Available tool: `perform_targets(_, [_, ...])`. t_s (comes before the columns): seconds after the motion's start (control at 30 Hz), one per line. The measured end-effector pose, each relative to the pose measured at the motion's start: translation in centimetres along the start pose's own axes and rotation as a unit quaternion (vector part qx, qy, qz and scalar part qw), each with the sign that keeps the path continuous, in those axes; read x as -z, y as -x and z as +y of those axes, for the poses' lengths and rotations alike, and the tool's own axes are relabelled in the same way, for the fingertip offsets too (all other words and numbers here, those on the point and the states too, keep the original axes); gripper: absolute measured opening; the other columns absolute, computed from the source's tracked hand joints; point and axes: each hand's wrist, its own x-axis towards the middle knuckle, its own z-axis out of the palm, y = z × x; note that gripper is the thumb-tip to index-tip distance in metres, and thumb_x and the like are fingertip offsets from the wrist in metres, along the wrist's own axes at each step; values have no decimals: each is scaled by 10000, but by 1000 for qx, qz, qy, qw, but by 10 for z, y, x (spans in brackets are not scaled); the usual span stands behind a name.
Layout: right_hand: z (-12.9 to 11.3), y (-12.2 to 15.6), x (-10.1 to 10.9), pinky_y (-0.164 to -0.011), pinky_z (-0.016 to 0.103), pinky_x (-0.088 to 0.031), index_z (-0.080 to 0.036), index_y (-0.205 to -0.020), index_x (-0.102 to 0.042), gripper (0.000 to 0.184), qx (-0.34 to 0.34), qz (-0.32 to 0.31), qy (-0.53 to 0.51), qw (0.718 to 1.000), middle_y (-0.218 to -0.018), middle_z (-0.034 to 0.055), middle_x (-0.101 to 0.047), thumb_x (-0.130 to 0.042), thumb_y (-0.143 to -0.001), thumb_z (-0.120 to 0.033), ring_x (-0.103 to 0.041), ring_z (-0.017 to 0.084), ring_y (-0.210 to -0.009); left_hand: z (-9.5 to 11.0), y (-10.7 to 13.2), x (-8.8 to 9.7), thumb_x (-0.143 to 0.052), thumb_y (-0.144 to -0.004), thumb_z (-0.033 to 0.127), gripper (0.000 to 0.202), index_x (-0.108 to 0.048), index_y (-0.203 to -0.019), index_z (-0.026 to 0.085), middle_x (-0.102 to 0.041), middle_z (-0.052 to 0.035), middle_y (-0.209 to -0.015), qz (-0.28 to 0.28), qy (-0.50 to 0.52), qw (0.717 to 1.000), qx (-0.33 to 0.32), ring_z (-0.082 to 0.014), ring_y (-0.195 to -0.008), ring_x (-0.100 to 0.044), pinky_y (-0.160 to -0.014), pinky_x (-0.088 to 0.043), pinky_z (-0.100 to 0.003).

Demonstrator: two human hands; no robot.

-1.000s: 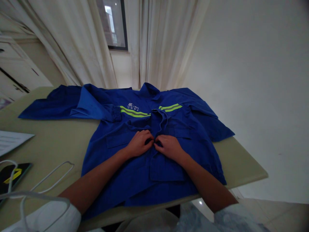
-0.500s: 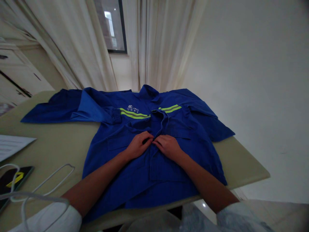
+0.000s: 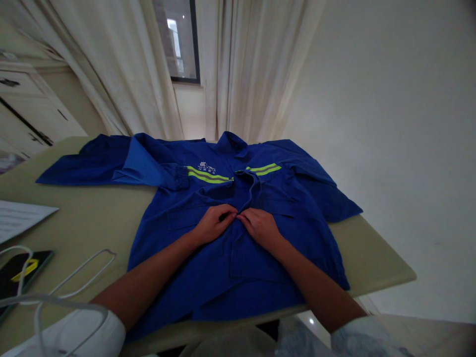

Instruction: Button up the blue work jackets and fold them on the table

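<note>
A blue work jacket (image 3: 208, 267) with yellow-green and grey reflective stripes lies front side up, its collar toward the far edge. My left hand (image 3: 215, 223) pinches the left side of the front opening at mid-chest. Close beside it, my right hand (image 3: 260, 225) grips the front placket (image 3: 255, 186) from the right, fingertips nearly touching those of the left. Above the hands the placket stands up in a loose fold. Whatever fastener sits between the fingertips is hidden. One jacket sleeve (image 3: 148, 161) is folded over at the left.
The jacket rests on a greenish-beige table (image 3: 111, 213). At the left are a sheet of paper (image 3: 22, 218), a white cable (image 3: 84, 285) and a dark flat item with a yellow piece (image 3: 26, 270). Curtains (image 3: 253, 64) and a window (image 3: 176, 39) stand behind; a white wall (image 3: 390, 124) rises at right.
Both hands keep their hold at the same spot on the jacket front, with only slight finger movement. The whole view has shifted a little.
</note>
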Motion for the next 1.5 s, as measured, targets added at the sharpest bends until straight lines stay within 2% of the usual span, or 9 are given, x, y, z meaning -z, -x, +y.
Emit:
perform_targets(0.37, [4, -3, 0, -787, 270, -485, -193, -950, -738, 267, -12, -2, -147, 989, -915, 55, -771, -570, -1084, -351, -715, 181, -850, -1, 0, 1, -557, -1041, 341, 220, -725, -1038, 200, -754, -34, -953, -11, 4, 1000, 13, -177, -865, -687, -788, -495, -287])
perform_targets(0.53, [8, -5, 3, -650, 255, -421, -192, -927, -751, 151, -34, -22, -228, 973, -777, 14, -727, -694, -1001, -310, -642, 149, -676, -4, -1, -2, -580, -1027, 327, 198, -729, -1037, 196, -744, -35, -963, 1, 0, 1000, 12, -176, -867, -679, -771, -492, -280])
perform_targets(0.63, [7, -4, 4, -623, 250, -393, -191, -911, -738, 86, -42, -27, -246, 968, -737, -3, -692, -727, -959, -261, -604, 137, -640, -4, -1, -3, -580, -1027, 300, 177, -724, -1028, 198, -729, -33, -953, 4, -13, 1000, -1, -171, -868, -670, -776, -488, -278])
perform_targets(0.8, [4, -2, 4, -691, 265, -415, -191, -928, -692, 107, -15, -29, -217, 976, -805, 19, -692, -640, -1010, -236, -614, 156, -717, -2, -2, -3, -563, -1039, 293, 181, -717, -1020, 201, -737, -24, -944, 0, -17, 1000, -3, -165, -866, -680, -793, -488, -274])
perform_targets(0.9, [3, -2, 4, -744, 280, -433, -190, -951, -685, 128, -32, -33, -194, 980, -864, 39, -719, -609, -1036, -248, -649, 174, -787, -4, -2, -2, -568, -1040, 315, 198, -730, -1036, 201, -755, -22, -949, -6, -13, 1000, 8, -164, -850, -689, -771, -487, -271])
perform_targets(1.13, [1, -4, 8, -726, 264, -431, -205, -931, -719, 187, -73, -62, -185, 978, -860, 30, -762, -613, -1055, -295, -704, 173, -799, -11, -1, -1, -654, -980, 346, 215, -762, -1075, 187, -789, -35, -940, -19, 89, 993, 72, -174, -819, -715, -748, -539, -271])
perform_targets(1.3, [-2, -4, 8, -738, 272, -430, -206, -945, -721, 208, -87, -74, -134, 984, -906, 50, -783, -599, -1070, -321, -728, 192, -843, -10, -1, 1, -661, -966, 325, 199, -759, -1055, 176, -791, -44, -941, -28, 109, 991, 72, -177, -829, -720, -770, -558, -281])
perform_targets(1.5, [-3, -4, 8, -735, 265, -436, -210, -935, -730, 232, -87, -80, -131, 984, -893, 46, -787, -598, -1072, -344, -733, 190, -837, -8, -1, 3, -662, -957, 306, 177, -751, -1041, 178, -778, -45, -937, -37, 106, 992, 64, -176, -838, -709, -769, -540, -273])
